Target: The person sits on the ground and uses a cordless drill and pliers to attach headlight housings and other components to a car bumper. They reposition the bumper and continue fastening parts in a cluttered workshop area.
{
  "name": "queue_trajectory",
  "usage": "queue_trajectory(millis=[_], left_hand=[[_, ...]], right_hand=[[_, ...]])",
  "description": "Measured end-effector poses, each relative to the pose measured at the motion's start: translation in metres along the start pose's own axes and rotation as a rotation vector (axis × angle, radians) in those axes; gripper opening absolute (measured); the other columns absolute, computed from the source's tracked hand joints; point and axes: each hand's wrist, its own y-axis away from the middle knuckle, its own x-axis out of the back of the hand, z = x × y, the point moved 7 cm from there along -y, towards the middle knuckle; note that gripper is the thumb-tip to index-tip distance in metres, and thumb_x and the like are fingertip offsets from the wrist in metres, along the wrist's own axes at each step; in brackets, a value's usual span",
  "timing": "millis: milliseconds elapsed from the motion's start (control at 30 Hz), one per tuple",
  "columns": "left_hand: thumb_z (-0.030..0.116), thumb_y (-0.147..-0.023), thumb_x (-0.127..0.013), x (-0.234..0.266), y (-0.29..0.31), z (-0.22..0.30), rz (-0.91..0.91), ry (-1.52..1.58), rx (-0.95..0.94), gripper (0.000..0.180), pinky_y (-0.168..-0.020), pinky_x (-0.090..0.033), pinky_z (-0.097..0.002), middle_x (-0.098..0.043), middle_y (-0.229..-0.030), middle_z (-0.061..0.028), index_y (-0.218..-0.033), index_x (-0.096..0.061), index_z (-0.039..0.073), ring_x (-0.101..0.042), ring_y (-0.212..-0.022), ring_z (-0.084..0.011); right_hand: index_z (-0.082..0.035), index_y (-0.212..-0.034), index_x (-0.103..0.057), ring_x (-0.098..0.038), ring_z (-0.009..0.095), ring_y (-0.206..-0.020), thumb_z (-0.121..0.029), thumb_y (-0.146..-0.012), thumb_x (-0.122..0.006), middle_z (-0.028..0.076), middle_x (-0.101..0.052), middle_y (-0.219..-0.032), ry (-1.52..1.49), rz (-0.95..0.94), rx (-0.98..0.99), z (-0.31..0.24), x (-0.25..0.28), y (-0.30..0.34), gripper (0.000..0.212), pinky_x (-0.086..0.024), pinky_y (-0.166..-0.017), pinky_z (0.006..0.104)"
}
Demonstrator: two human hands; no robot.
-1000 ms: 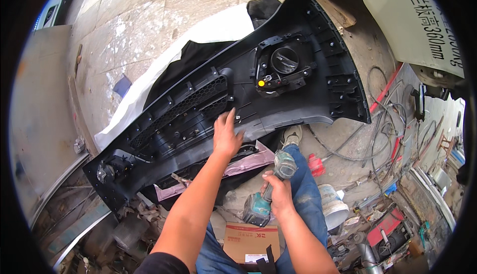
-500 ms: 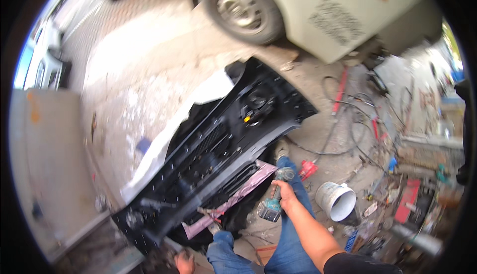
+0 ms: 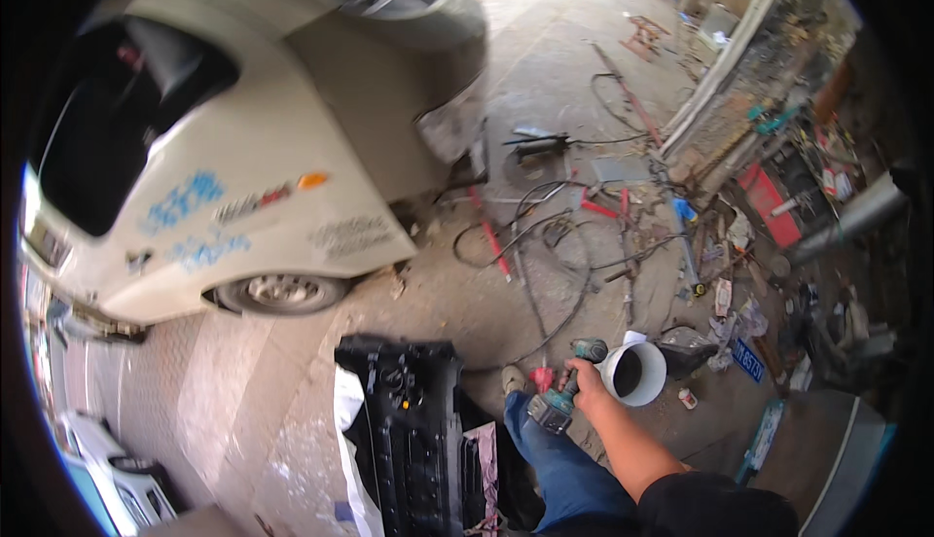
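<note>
A teal and black cordless drill (image 3: 553,411) is in my right hand (image 3: 585,382), fingers wrapped around its grip. Its head points up and away from me, beside a white bucket (image 3: 642,374) just to the right. To the left lies a large black car door panel or bumper-like moulding (image 3: 413,440), with a yellow dot and many clips and holes on it. A strip of pinkish wrapping (image 3: 484,459) runs along its right side. White sheeting (image 3: 350,420) shows along the panel's left edge. My left hand is out of the picture.
A beige van (image 3: 272,167) with a dented rear stands ahead to the left. Black hoses (image 3: 584,274) and red bars (image 3: 491,240) lie ahead on the ground. Scattered tools, a red toolbox (image 3: 769,206) and a blue plate (image 3: 748,360) are to the right. A white car (image 3: 107,459) is far left.
My view has swung to the right, so the panel now sits lower left and more of the van shows. My left hand has left the picture; the drill stays in my right.
</note>
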Motion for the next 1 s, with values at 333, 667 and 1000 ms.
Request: queue_trajectory(millis=[333,667,1000], left_hand=[[0.022,-0.096,-0.075,0.144,-0.039,0.507,-0.052,0.196,-0.806,0.049,-0.094,-0.058,-0.038,-0.078,-0.116,-0.0173,-0.138,-0.066,-0.003,-0.076,-0.107,-0.0257],[0.035,-0.092,-0.077,0.155,-0.112,0.536,-0.199,-0.216,-0.557,0.052,-0.091,-0.059,-0.0417,-0.079,-0.118,-0.0186,-0.129,-0.073,0.0,-0.077,-0.1,-0.029],[0.035,-0.093,-0.075,0.153,-0.154,0.654,-0.344,-0.221,-0.537,0.045,-0.09,-0.06,-0.042,-0.079,-0.114,-0.0194,-0.124,-0.076,0.002,-0.077,-0.097,-0.03]], right_hand=[[-0.002,-0.089,-0.07,-0.064,0.023,-0.057,-0.014,-0.086,-0.081,0.009,-0.066,-0.073,0.327,0.592,0.143,-0.163,0.188,0.05,0.017,-0.052,-0.051,0.042],[0.001,-0.101,-0.066,-0.061,0.027,-0.055,-0.011,-0.091,-0.075,0.013,-0.062,-0.072,0.141,0.75,-0.169,-0.075,0.24,0.147,0.018,-0.05,-0.051,0.047],[0.005,-0.103,-0.064,-0.064,0.033,-0.057,-0.006,-0.092,-0.074,0.019,-0.065,-0.076,0.182,0.554,-0.252,-0.093,0.143,0.119,0.019,-0.051,-0.05,0.049]])
